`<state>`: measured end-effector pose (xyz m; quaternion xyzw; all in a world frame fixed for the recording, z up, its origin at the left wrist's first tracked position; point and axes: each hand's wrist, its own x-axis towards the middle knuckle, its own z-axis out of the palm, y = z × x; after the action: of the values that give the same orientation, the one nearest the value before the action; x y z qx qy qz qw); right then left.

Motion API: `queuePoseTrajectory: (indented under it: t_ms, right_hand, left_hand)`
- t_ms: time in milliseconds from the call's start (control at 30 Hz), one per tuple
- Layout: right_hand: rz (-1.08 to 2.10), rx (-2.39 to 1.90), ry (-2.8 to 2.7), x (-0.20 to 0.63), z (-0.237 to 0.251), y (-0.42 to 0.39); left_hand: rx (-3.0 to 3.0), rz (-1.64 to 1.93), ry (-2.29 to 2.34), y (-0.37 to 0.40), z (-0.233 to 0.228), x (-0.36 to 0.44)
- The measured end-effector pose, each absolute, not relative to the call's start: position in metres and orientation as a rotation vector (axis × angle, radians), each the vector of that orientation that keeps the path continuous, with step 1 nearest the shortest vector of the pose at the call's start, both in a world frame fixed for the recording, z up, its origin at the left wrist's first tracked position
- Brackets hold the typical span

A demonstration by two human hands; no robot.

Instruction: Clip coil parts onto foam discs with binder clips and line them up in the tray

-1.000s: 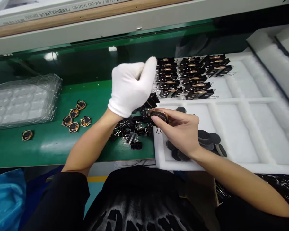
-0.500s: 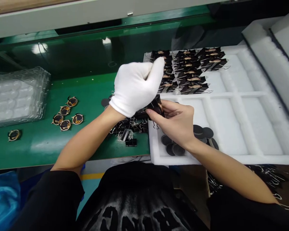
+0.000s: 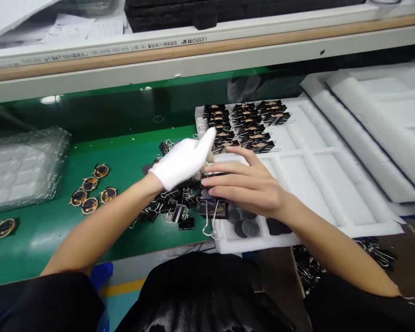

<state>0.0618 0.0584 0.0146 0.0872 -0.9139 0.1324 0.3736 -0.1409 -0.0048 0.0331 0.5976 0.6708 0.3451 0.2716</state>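
My left hand point(image 3: 185, 161) wears a white glove. Its thumb points up and away, and its other fingers are mostly hidden behind the glove and against my right fingertips. My bare right hand point(image 3: 251, 184) reaches in from the right, fingers long and fingertips on a black binder clip point(image 3: 213, 208) with silver wire handles; its thumb is hidden. This clip is raised over the tray's left edge, handles towards me. Under and beside my hands lies a pile of loose binder clips point(image 3: 178, 213). Dark round discs point(image 3: 247, 227) lie in the nearest tray compartment.
A white foam tray point(image 3: 302, 152) holds rows of clipped gold-rimmed pieces point(image 3: 251, 124) at its far side. Several round watch-like cases point(image 3: 90, 184) lie on the green table point(image 3: 117, 226), by stacked clear plastic trays point(image 3: 20, 170). More foam trays point(image 3: 376, 129) lean at right.
My view has tilted up and shifted. My right fingers have straightened from a bent pinch. My left thumb has lifted away from the fist, and the clip now shows below my hands.
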Motion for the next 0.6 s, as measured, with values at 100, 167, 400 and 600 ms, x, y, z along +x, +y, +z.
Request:
queuePoseTrajectory:
  t_ms: [100,167,400,600]
  right_hand:
    - [0.356,-0.039,-2.477,0.092,0.040,0.093]
    - [0.261,-0.356,-2.551,0.117,0.056,0.135]
    - [0.016,-1.436,-2.767,0.157,0.040,0.274]
    - [0.065,-1.286,-2.800,0.156,-0.003,0.295]
  left_hand:
    - [1.461,0.926,1.873,-0.036,0.047,-0.155]
    - [1.421,0.906,1.954,-0.061,0.055,-0.172]
    - [1.205,0.866,2.232,-0.128,0.048,-0.223]
    - [1.088,0.871,2.241,-0.143,0.031,-0.231]
